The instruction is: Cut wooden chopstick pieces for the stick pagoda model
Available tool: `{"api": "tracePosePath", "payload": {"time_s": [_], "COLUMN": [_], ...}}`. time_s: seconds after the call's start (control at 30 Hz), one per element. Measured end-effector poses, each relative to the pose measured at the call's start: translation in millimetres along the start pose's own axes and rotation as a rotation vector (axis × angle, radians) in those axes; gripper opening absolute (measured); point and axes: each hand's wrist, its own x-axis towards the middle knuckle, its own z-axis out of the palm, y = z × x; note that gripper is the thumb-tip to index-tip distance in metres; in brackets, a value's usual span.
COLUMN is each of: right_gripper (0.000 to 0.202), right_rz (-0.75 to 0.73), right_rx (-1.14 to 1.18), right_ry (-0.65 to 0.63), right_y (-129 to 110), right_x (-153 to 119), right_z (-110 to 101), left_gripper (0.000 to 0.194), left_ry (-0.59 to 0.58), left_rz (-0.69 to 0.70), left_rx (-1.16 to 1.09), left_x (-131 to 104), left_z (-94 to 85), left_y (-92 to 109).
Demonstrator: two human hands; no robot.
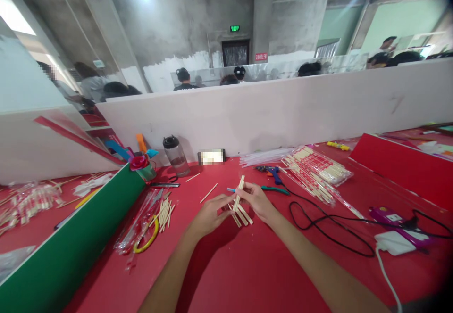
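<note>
Forearms [297, 249] angle forward and inward over a red table [244, 275], with the hands close together in front of the body. Right hand [260, 202], fingers bent, pinches a few pale wooden sticks [239, 190] held at a steep tilt between the two hands. Left hand [208, 215] has its thumb and fingers narrowly parted beside the sticks' lower end; whether it grips them cannot be told. More loose sticks [242, 217] spread just below, near a blue glue gun [274, 173].
</note>
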Motion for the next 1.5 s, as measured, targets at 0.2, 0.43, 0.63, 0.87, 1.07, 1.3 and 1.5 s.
{"api": "tracePosePath", "payload": {"time_s": [0.2, 0.43, 0.63, 0.87, 1.07, 1.3, 1.5], "right_gripper": [0.036, 0.033, 0.035, 0.032, 0.029, 0.034, 0.033], "right_rz": [-0.003, -0.018, -0.029, -0.088, -0.151, -0.050, -0.139], "right_rx": [-0.014, 0.025, 0.000, -0.083, -0.206, -0.354, -1.188], "right_ry": [0.056, -0.003, 0.016, 0.106, 0.042, 0.011, -0.187], "right_y": [2, 7, 11, 6, 18, 19, 9], "right_x": [0, 0, 2, 1, 3, -4, -25], "right_z": [2, 1, 0, 2, 6, 13, 34], "left_gripper": [0.047, 0.046, 0.044, 0.038, 0.021, 0.018, 0.017], "left_ry": [0.008, -0.011, 0.015, 0.119, 0.158, 0.121, 0.103], "left_rz": [-0.025, -0.001, -0.035, -0.085, -0.217, -0.355, -0.562], "left_rx": [0.092, 0.154, 0.144, 0.065, 0.013, -0.004, 0.310], "left_x": [0, -3, -1, 4, 7, 0, -6], "left_z": [2.8, 5.4, 3.6, 7.3, 8.2, -22.0, -35.6], "left_y": [1, -13, -2, 11, 8, -20, -33]}}
